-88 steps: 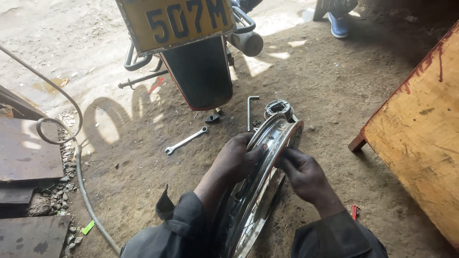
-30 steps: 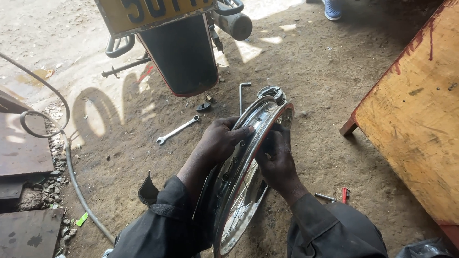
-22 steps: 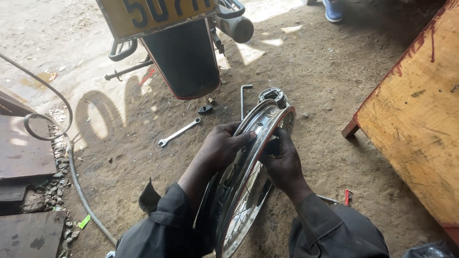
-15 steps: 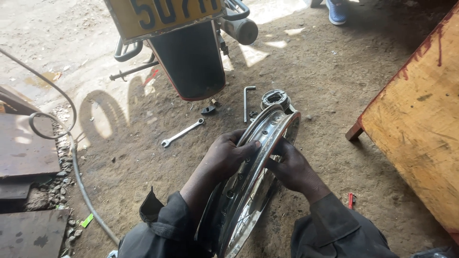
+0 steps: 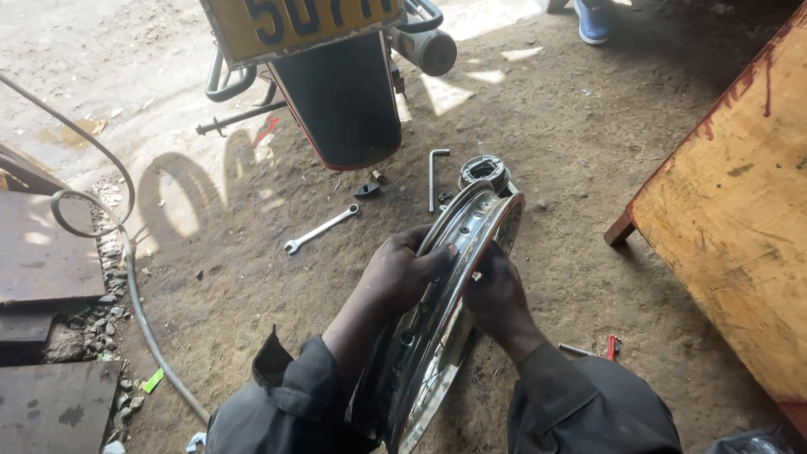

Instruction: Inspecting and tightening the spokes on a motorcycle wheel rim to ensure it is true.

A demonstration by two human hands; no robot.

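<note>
Holding a chrome rim edge-on

Gripping a chrome wheel rim [image 5: 458,286] between us, we stand it upright on the dirt floor [image 5: 588,168], its long axis running from our lap towards the motorcycle's rear mudguard [image 5: 345,101]. Our left hand [image 5: 403,273] closes over the rim's left edge; our right hand [image 5: 496,294] presses its right side, fingers curled. Both sit equally near. A spanner [image 5: 321,229], a hex key [image 5: 435,175] and a round hub part [image 5: 485,171] lie beyond; a wooden board [image 5: 731,210] stands right.
</note>
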